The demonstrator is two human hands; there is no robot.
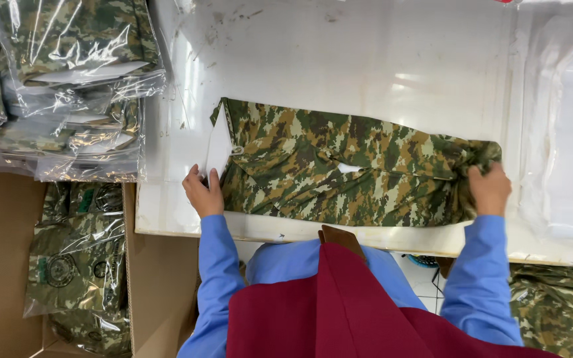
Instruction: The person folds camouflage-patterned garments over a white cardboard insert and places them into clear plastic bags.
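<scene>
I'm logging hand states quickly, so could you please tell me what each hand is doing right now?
Left hand: closed on the white card at the end of the folded camouflage garment.
Right hand: closed, gripping the garment's bunched other end.

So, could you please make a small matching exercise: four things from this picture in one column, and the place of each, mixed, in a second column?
Things:
1. camouflage garment
2. stack of bagged garments
3. left hand
4. right hand

Places:
A. gripping the bunched end of the garment
B. at the white card on the garment's other end
C. spread flat on the white table
D. on the far left, above the cardboard box

Pairs: 1-C, 2-D, 3-B, 4-A
</scene>
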